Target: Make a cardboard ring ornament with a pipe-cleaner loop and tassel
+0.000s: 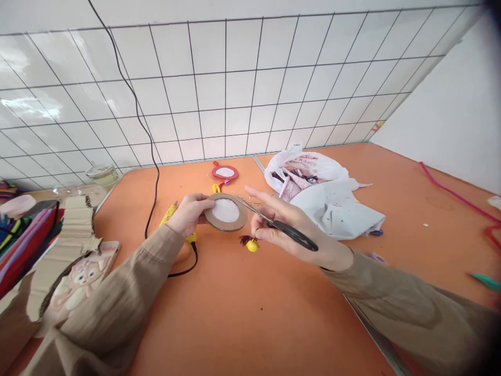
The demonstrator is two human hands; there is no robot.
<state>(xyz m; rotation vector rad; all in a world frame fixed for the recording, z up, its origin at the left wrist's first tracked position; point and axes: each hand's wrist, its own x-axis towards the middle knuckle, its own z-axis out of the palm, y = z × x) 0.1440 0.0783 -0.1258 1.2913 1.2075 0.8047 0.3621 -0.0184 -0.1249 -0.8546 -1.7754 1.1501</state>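
Observation:
My left hand (191,213) is closed on the left edge of a round cardboard disc (210,219) with a white middle (227,210). In my right hand (287,224) is a pair of scissors (295,235) with black handles. Its blades point left, close to the disc's upper right rim; whether they touch it I cannot tell. Just below my right fingertips is a yellow ball (252,245) with a dark tassel; I cannot tell if it hangs or lies on the table. A yellow loop (216,188) shows behind the disc. A yellow glue gun (169,213) is partly hidden by my left hand.
Beyond the disc lies a red round piece (226,171) with a white middle. A white plastic bag (329,193) of scraps is at the back right. Torn cardboard (76,224) and a phone case (84,279) are at left. A black cord (136,104) hangs down the tiled wall.

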